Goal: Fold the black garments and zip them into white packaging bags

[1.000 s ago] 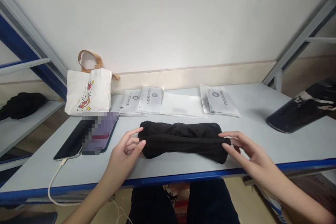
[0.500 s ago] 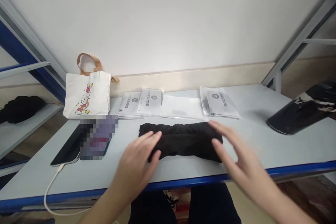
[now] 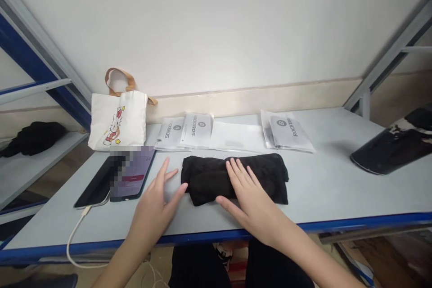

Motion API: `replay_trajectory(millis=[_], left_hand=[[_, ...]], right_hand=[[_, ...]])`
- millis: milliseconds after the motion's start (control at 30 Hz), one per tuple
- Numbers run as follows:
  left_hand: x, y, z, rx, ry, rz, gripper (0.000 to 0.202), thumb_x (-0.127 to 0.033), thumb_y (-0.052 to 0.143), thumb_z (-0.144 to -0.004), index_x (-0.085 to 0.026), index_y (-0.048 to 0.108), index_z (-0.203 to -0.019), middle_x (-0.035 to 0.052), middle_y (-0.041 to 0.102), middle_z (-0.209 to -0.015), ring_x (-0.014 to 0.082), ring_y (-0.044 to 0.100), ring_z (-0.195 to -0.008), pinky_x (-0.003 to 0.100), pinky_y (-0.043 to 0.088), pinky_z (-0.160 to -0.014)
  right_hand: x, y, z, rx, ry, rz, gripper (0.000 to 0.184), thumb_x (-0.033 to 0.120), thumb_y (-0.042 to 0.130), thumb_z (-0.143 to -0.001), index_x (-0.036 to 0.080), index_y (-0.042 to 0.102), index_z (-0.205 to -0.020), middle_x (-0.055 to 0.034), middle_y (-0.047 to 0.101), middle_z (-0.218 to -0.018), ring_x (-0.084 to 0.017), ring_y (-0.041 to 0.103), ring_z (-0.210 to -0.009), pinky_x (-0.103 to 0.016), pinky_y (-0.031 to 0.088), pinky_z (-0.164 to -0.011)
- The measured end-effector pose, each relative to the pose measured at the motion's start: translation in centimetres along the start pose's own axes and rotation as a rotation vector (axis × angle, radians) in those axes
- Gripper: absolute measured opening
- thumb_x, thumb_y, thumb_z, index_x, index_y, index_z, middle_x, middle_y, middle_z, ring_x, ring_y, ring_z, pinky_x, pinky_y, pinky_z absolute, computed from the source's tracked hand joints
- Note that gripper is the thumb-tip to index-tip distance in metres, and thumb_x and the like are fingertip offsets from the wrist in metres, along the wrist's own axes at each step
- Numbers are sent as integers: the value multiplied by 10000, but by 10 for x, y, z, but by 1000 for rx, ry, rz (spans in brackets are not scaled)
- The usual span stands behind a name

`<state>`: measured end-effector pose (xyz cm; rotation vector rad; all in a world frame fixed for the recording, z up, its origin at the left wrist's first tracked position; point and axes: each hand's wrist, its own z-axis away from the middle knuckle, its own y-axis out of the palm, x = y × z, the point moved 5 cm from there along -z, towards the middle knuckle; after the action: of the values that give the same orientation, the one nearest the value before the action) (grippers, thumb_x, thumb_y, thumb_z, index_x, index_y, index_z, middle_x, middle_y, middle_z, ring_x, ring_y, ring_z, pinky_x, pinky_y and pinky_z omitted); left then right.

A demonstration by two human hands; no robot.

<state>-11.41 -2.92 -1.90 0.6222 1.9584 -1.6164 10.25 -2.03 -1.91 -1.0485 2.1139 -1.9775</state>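
Observation:
A folded black cloth (image 3: 270, 175) lies in a long bundle across the middle of the grey table (image 3: 337, 189). My right hand (image 3: 249, 193) rests flat on its middle, fingers stretched out and together. My left hand (image 3: 155, 202) lies open on the table at the cloth's left end, its thumb touching the fabric. Neither hand grips anything.
A phone (image 3: 116, 175) on a white cable (image 3: 77, 229) lies left of the cloth. Behind stand a white cartoon tote bag (image 3: 118, 119) and several white printed packets (image 3: 195, 130) (image 3: 290, 132). A dark object (image 3: 388, 148) lies far right. The blue table edge (image 3: 337, 224) runs in front.
My right hand moved left from the cloth's right end onto its middle. My left hand slid off the cloth's left end to the table beside it.

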Motion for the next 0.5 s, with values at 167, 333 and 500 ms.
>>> replay_trajectory(millis=[167, 333, 500], left_hand=[[-8, 28, -2, 125, 35, 71, 763, -481, 435, -872, -229, 16, -1458, 130, 262, -1485, 267, 302, -1343, 476, 291, -1064], [-20, 45, -2, 84, -49, 371, 847, -474, 525, -837, -292, -35, -1445, 116, 165, -1515, 260, 231, -1373, 473, 281, -1081], [-39, 38, -20, -86, -55, 648, 753, -352, 580, -822, -303, 129, -1422, 116, 414, -1382, 217, 519, -1181, 358, 467, -946]], right_hand=[[-3, 16, -8, 15, 40, 122, 891, 672, 319, -846, 7, 205, -1427, -185, 159, -1480, -304, 99, -1377, -492, 147, -1127], [-4, 18, -7, 14, 47, 110, 950, 709, 317, -819, -10, 185, -1426, -186, 129, -1485, -293, 98, -1380, -468, 171, -1129], [-8, 16, -4, -57, 46, 55, 982, 734, 349, -787, 13, 187, -1434, -188, 158, -1485, -296, 126, -1377, -484, 221, -1113]])
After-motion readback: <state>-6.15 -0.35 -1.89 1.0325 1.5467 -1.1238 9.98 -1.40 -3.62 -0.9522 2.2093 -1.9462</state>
